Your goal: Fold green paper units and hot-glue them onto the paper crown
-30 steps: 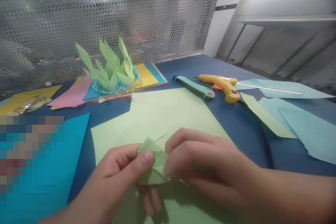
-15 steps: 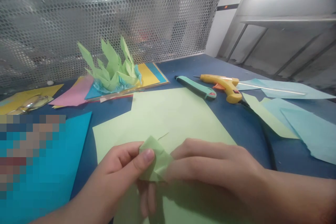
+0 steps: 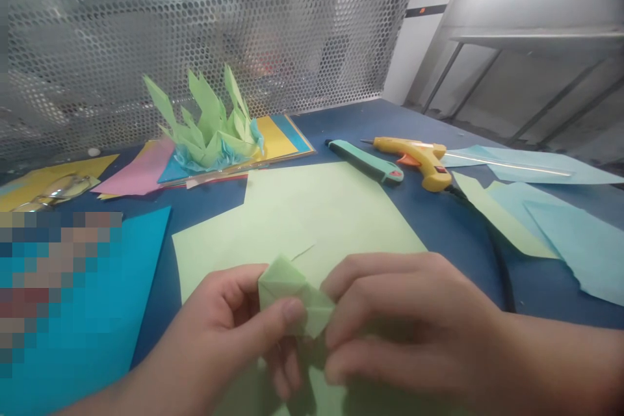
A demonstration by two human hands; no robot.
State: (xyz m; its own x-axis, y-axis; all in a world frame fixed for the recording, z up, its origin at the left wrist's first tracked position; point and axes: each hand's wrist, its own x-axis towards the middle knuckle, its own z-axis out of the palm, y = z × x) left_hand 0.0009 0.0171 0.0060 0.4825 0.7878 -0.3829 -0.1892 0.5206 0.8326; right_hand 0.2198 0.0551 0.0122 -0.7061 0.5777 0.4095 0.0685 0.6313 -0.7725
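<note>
A small folded piece of light green paper [image 3: 281, 285] is between my two hands, above a large light green sheet [image 3: 322, 205]. My left hand [image 3: 234, 328] grips it from the left, thumb flat on its front and fingers behind. At its right corner are the curled fingers of my right hand [image 3: 404, 318], closed about the tip; the thumb is partly blurred. Creases and a pointed top show on the folded paper. Beyond, a green folded-paper plant [image 3: 209, 120] with upright leaves stands in crumpled blue wrapping.
A green utility knife [image 3: 365, 161] and a yellow glue gun [image 3: 419, 159] with a black cord lie at the back right. Pale blue paper [image 3: 580, 234] spreads on the right. Blue card [image 3: 141, 253], pink paper [image 3: 134, 172] and glasses [image 3: 61, 188] are at left. Perforated metal [image 3: 292, 32] closes the back.
My left thumb has slid right and down across the folded paper. My right fingers have curled more at its right corner, which now shows as a clear point.
</note>
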